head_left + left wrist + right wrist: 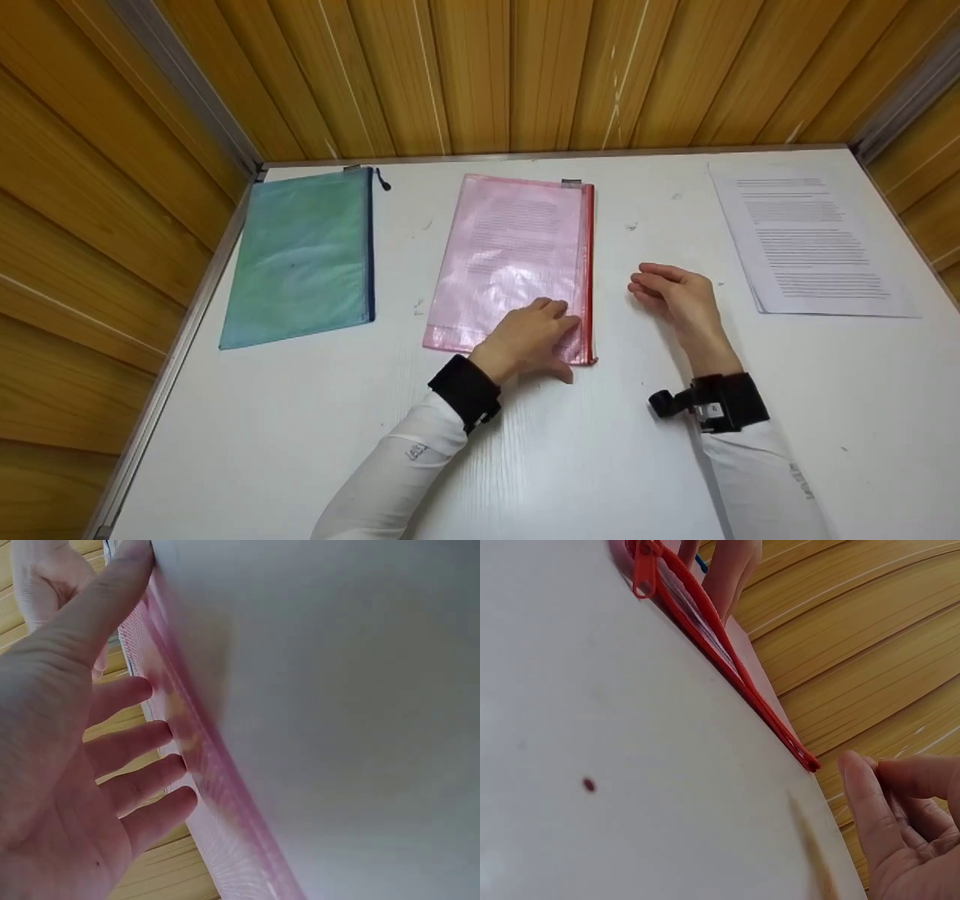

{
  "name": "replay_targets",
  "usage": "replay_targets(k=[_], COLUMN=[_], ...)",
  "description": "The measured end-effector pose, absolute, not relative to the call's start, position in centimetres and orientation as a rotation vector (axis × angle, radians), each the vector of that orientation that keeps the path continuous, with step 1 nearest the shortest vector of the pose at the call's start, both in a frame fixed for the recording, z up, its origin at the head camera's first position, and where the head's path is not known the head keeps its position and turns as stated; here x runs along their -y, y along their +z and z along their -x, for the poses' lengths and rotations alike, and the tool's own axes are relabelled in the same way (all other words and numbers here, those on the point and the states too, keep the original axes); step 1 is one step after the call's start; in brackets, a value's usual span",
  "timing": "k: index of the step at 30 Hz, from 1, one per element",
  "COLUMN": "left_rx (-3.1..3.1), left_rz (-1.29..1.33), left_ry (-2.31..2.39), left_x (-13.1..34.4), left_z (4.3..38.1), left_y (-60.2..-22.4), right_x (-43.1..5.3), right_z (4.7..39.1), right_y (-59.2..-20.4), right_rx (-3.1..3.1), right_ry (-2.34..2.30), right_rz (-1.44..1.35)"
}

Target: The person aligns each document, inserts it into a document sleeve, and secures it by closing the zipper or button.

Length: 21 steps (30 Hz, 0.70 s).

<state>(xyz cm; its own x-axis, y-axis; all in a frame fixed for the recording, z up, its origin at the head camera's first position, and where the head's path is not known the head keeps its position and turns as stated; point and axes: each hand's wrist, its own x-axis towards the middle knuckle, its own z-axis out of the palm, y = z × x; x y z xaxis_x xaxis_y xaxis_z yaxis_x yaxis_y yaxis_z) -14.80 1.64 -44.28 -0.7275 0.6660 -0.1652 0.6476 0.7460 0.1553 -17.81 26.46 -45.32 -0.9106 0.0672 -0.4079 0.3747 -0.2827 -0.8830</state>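
A pink zip pouch (517,247) lies on the table in the middle of the head view, with printed sheets showing through it. My left hand (529,337) rests on its near right corner, fingers spread and fairly straight. The red zipper (727,667) runs along the right side; its two edges stand apart, and the slider (645,574) is at the near end. To the right of the pouch, my right hand (679,300) hovers apart from it, fingers loosely bent and nothing visible in them. The left wrist view shows the left fingers (142,739) against the pink pouch.
A green zip pouch (300,255) with a dark blue zipper lies at the left. On the right is a stack of printed paper sheets (814,240). Wood-patterned panels (510,75) stand around the white table (570,465).
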Motion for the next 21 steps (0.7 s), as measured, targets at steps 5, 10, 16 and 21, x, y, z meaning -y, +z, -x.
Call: replay_targets(k=[5,10,16,21], left_rx=[-2.749,-2.735,-2.781,-2.836], left_rz=[-1.063,-1.145,-1.243,-1.194], left_ry=[0.107,0.043,0.152,0.323], left_x=[-1.75,-1.72,-1.50,-1.21], left_z=[15.02,14.90,14.53,14.42], left_y=[-44.15,-43.99,-44.21,-44.57], right_x=[-26.65,-26.63,-26.54,-26.41], right_z=[17.77,17.73,17.70,17.60], right_y=[-45.39,-45.42,-45.38,-45.36], right_rx=[-1.744,-1.759,-1.792,-1.814], right_ry=[-2.291,-2.269,-2.222,-2.187], right_rz=[-0.570,-0.559,-0.529,-0.506])
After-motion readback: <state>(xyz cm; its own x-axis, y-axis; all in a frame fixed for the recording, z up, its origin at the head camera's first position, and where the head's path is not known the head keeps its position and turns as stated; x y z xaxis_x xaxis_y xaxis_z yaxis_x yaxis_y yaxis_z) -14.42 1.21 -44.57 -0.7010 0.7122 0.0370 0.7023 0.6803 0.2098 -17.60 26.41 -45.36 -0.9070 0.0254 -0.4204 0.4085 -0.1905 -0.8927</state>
